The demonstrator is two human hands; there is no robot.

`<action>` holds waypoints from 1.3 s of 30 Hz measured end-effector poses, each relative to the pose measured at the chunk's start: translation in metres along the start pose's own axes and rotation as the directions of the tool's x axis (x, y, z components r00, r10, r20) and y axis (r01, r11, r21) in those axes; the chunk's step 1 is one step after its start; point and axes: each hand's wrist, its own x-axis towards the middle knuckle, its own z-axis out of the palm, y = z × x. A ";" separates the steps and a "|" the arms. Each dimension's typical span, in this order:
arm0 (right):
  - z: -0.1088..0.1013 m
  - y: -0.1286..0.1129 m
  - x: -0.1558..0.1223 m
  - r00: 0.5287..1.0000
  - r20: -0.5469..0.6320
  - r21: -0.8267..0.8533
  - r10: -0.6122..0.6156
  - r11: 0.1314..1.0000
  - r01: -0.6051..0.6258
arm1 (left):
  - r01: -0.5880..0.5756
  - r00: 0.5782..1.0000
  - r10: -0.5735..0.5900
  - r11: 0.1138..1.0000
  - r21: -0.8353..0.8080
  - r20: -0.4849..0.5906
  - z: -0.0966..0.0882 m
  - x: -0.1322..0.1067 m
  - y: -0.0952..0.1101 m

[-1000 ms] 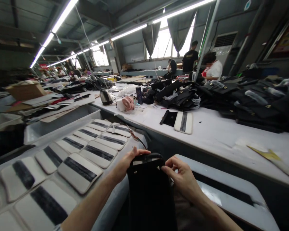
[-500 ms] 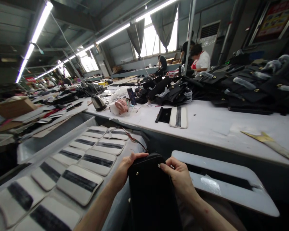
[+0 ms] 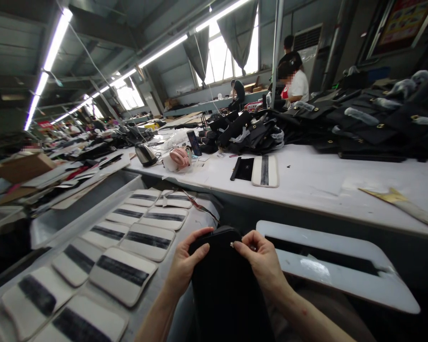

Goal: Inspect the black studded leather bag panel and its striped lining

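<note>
Worktable (image 3: 314,183) ahead, black piece (image 3: 226,285) points lengthwise toward it

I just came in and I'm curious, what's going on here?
Somebody's left hand grips one corner of a black piece, and their right hand pinches the other, by a small metal stud. Cream panels with dark stripes lie to the left; a pink fan stands on the white table ahead.

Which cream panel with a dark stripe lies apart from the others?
The striped panel on the white table, next to the flat black piece; the other panels lie close together at the picture's left.
</note>
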 end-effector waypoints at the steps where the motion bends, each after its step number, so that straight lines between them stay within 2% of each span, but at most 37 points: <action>1: 0.001 0.000 0.001 0.999 -0.019 -0.005 -0.027 1.000 0.027 | -0.006 1.000 0.006 1.000 -0.001 -0.014 0.001 -0.001 0.001; 5: 0.004 0.001 0.001 0.994 -0.061 -0.034 -0.090 0.996 0.089 | -0.026 0.999 0.027 0.999 0.033 -0.038 0.002 -0.003 0.001; 11: 0.011 -0.007 -0.004 0.986 -0.047 -0.210 -0.157 0.967 0.144 | -0.088 0.995 0.093 0.989 0.122 -0.032 -0.003 -0.003 -0.003; 17: 0.013 -0.012 0.004 0.992 -0.026 -0.096 -0.126 0.988 0.123 | -0.160 0.981 0.173 0.977 0.140 -0.087 0.002 0.000 -0.005; 21: 0.007 -0.008 0.007 0.993 -0.027 -0.082 -0.113 0.990 0.110 | -0.198 0.961 0.202 0.979 0.041 -0.189 0.010 -0.003 -0.007; 24: 0.002 -0.004 0.008 0.998 -0.026 -0.061 -0.055 0.997 0.054 | -0.154 0.949 0.087 0.966 -0.206 -0.304 0.016 -0.012 -0.017; 26: -0.001 -0.002 0.009 1.000 -0.022 -0.061 -0.021 0.998 0.020 | -0.138 0.941 -0.002 0.911 -0.389 -0.340 0.019 -0.020 -0.026; 28: -0.002 -0.001 0.009 1.000 -0.017 -0.070 -0.012 0.997 0.010 | -0.147 0.930 -0.044 0.867 -0.477 -0.366 0.020 -0.027 -0.033; 31: 0.000 -0.003 0.007 1.000 -0.002 -0.082 -0.003 0.997 0.002 | -0.148 0.915 -0.070 0.858 -0.491 -0.398 0.018 -0.034 -0.034; 36: 0.004 -0.011 0.000 0.999 0.015 -0.018 0.053 0.998 -0.052 | -0.133 0.939 -0.057 0.849 -0.511 -0.339 0.012 -0.037 -0.019; 39: 0.006 -0.013 -0.002 0.997 0.031 0.002 0.069 0.998 -0.069 | -0.127 0.931 -0.053 0.880 -0.458 -0.361 0.011 -0.037 -0.015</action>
